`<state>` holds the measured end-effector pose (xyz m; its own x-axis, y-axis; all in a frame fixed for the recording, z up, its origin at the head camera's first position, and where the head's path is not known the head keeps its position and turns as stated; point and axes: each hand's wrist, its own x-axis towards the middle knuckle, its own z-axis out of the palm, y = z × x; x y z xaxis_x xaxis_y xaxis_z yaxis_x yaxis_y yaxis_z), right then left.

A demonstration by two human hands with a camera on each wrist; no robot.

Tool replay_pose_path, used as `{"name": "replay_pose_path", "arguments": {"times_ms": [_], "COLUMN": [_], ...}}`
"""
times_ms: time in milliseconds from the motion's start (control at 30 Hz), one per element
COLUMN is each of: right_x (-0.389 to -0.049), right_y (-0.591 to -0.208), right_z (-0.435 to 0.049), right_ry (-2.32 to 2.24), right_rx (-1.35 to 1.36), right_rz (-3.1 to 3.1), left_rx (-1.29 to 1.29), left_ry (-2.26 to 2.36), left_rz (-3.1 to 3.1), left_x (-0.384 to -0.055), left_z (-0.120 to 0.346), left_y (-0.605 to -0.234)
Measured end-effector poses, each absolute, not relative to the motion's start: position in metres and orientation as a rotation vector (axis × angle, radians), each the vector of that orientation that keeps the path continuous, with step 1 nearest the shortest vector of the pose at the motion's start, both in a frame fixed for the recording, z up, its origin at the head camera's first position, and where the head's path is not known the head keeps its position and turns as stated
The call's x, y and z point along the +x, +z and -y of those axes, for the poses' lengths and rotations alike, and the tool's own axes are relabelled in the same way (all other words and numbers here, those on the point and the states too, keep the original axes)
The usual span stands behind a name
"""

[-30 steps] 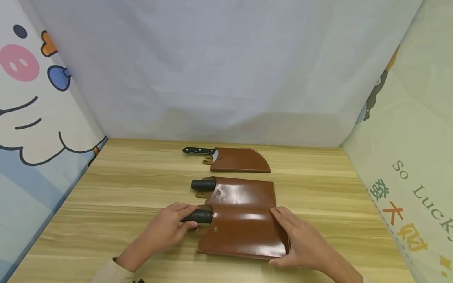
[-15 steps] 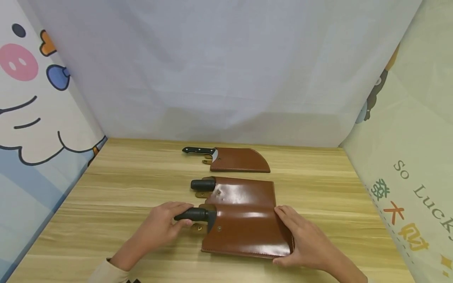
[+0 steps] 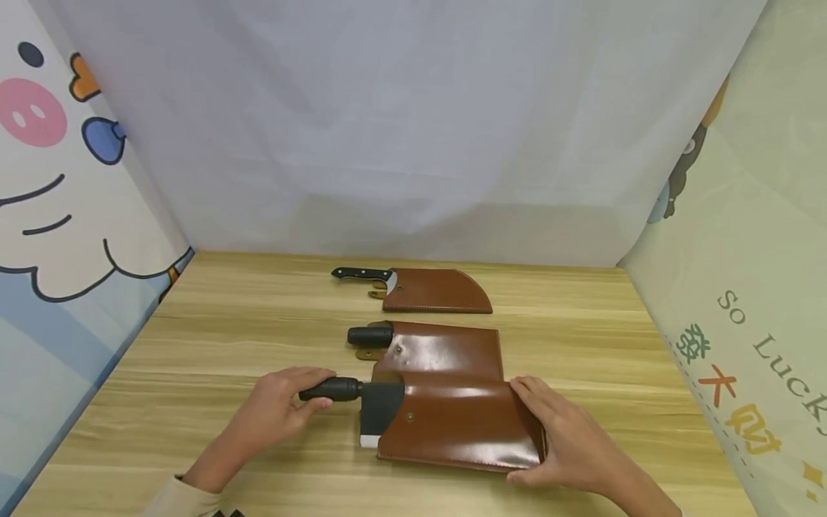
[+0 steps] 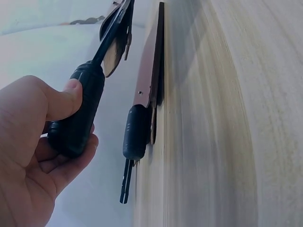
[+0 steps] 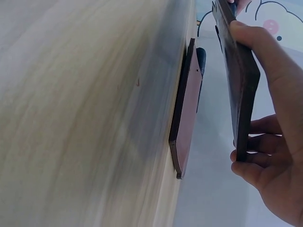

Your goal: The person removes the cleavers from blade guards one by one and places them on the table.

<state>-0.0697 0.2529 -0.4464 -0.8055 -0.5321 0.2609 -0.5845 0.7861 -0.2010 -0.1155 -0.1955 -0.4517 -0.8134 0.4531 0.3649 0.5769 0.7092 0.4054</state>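
Note:
In the head view my left hand (image 3: 278, 402) grips the black handle of a cleaver (image 3: 381, 408). A strip of its dark blade with a bright edge shows outside a glossy brown leather sheath (image 3: 461, 424); the rest is hidden inside. Thumb and fingers of my right hand (image 3: 562, 438) hold the sheath by its right end. Both wrist views show the cleaver and sheath raised off the table. In the left wrist view, the thumb and fingers of my left hand (image 4: 42, 127) wrap the handle. The held sheath overlaps a second sheathed cleaver (image 3: 446, 352) in the head view.
Farther back on the wooden table (image 3: 194, 345) lies a third cleaver in a brown sheath (image 3: 439, 291), its riveted black handle pointing left. A white curtain (image 3: 413, 129) hangs behind the table. Printed cloths flank it, including one (image 3: 743, 287) at the right.
My left hand has drawn the handle leftward, and the blade has come partly out of the sheath. The right hand and sheath have shifted slightly right.

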Motion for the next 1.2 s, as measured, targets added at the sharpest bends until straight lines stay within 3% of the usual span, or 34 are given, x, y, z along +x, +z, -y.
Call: {"name": "replay_pose_path", "arguments": {"times_ms": [1200], "right_x": [-0.060], "right_y": [-0.448], "right_z": [-0.269], "right_ry": [0.466], "right_rx": [0.868], "right_rz": [2.770], "left_rx": [-0.786], "left_ry": [-0.912], "left_rz": [2.761], "left_x": [-0.112], "left_z": [0.211], "left_y": [-0.440]}}
